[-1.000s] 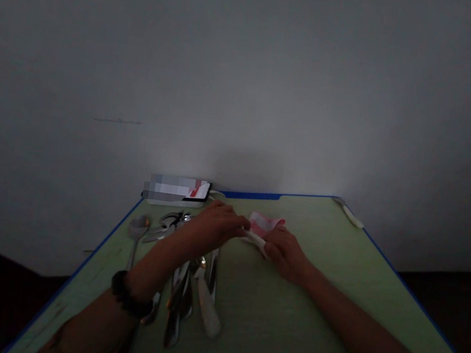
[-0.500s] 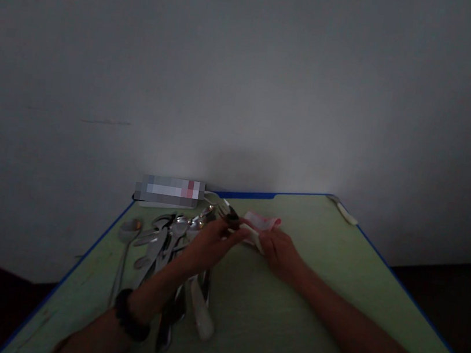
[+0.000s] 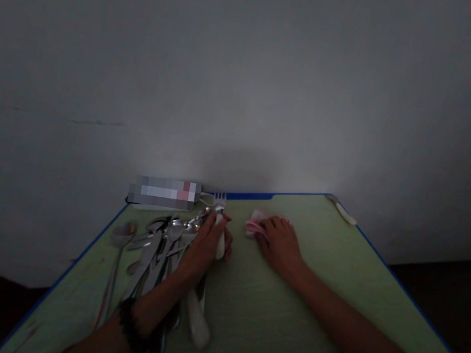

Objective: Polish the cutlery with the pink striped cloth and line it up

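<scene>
My left hand [image 3: 207, 245] is closed round the white handle of a fork [image 3: 220, 201], whose tines point away toward the wall. To its right, my right hand [image 3: 283, 243] rests on the table, fingers curled over a crumpled pink and white cloth [image 3: 256, 224]. The cloth and the fork are apart. Under and left of my left forearm lies a heap of metal cutlery [image 3: 172, 238], spoons and knives among it, partly hidden by the arm. A thick white handle [image 3: 197, 322] sticks out of the heap toward me.
A ladle [image 3: 116, 259] lies along the left side of the green table [image 3: 266, 333]. At the back left is a box [image 3: 163, 192] with a blurred-out face. Another white-handled utensil [image 3: 343, 211] sits at the far right corner. A grey wall [image 3: 248, 85] stands behind.
My hands have moved apart. The fork, earlier tilted against the cloth between both hands, now stands clear in my left hand; the cloth is bunched under my right hand.
</scene>
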### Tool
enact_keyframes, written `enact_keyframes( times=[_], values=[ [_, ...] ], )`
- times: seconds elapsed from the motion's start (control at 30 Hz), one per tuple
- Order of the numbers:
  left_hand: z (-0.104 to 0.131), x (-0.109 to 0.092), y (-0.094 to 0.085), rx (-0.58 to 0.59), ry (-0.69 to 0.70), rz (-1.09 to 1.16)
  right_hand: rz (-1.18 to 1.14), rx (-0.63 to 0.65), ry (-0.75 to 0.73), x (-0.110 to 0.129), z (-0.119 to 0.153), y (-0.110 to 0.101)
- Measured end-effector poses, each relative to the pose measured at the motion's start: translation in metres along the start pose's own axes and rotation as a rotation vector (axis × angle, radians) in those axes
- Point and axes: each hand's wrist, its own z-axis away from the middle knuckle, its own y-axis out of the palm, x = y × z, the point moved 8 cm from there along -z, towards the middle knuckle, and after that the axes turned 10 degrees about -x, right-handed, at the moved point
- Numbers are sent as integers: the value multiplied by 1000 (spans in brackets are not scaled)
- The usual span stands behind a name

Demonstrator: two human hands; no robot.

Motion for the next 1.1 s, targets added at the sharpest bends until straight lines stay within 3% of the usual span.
enact_keyframes(
  times=[0.23, 0.43, 0.53, 0.73, 0.8, 0.93, 1.0, 1.1],
  values=[
    [1, 5, 8, 61, -55, -80, -621, -168, 395, -59, -15, -13],
    [4, 7, 9, 38, -86, -109, -1427, -175, 703, -52, -15, 18],
    [5, 6, 8, 28, -74, -187, -1655, -50, 806, -37, -13, 36],
    [4, -6, 1, -56, 41, -471, -1772, 295, 944, -20, 0, 47],
    [3, -6, 1, -37, 58, -506, -1779, 353, 963, -16, 2, 45],
    [4, -2, 5, 45, 31, -565, -1807, 337, 923, -12, 0, 38],
    [3, -5, 5, 32, 66, -587, -1757, 318, 892, -13, 0, 38],
    [3, -2, 2, -18, 35, -458, -1666, 79, 904, -32, -3, 38]
  ],
)
